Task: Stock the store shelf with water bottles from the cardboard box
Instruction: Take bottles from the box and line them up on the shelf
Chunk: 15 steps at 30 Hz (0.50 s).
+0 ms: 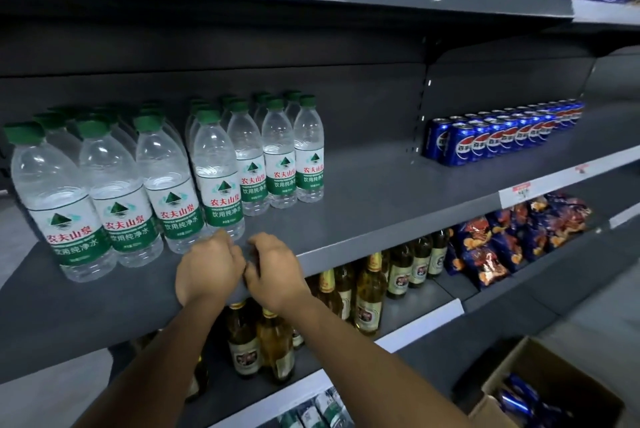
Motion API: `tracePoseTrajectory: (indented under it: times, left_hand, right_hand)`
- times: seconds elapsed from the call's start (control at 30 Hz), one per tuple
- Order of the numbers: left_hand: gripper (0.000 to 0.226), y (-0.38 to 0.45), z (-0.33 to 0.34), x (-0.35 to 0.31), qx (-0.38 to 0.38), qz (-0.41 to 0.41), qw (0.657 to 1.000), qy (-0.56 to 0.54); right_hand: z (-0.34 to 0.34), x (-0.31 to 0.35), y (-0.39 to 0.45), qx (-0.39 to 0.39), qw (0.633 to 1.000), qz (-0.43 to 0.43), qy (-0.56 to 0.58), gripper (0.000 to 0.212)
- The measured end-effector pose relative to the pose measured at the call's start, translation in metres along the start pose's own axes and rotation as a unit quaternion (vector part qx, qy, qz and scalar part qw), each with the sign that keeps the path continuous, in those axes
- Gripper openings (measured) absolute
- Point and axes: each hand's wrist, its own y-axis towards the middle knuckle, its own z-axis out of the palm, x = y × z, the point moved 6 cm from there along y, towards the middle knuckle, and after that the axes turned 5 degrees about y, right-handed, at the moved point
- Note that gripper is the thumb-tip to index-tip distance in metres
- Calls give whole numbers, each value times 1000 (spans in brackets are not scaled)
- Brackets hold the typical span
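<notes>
Both hands are down at the near lip of the grey shelf, side by side and almost touching. The left hand sits just in front of the nearest water bottle; the right hand is beside it. The fingers curl over the shelf edge, and neither hand has a bottle. Whether they pinch something small between them, I cannot tell.

The water bottles are upright on the left half of the shelf, in rows running from the near edge to the far back panel, green caps up and labels facing out. To their right is a long stretch of bare shelf, then blue soda cans at the far right. The cardboard box sits low at the near right, flaps open. What shows inside looks blue, more like cans than water, though that is hard to read.

Now, the handling. These look like full clear plastic bottles, so I'd judge each has real weight, with thin walls that give under a squeeze and a smooth, slightly slick skin. The best hold should be around the labelled waist, where the body is straight and the label adds grip. The cap is too small to hold securely. They are tall and narrow and packed tight, so one nudge could topple a neighbour.
</notes>
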Motion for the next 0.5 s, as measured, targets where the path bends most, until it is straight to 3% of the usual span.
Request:
tracePoseTrajectory:
  times: [0.37,0.5]
  left_hand:
    - [20,-3,-3,-3,-29,5,1000,3]
    - [20,-4,-1,-4,-36,6,999,23]
  right_hand:
    - [-9,-14,-15,-94,974,15,203,35]
    - [-11,-25,-19,-88,952,48,288,33]
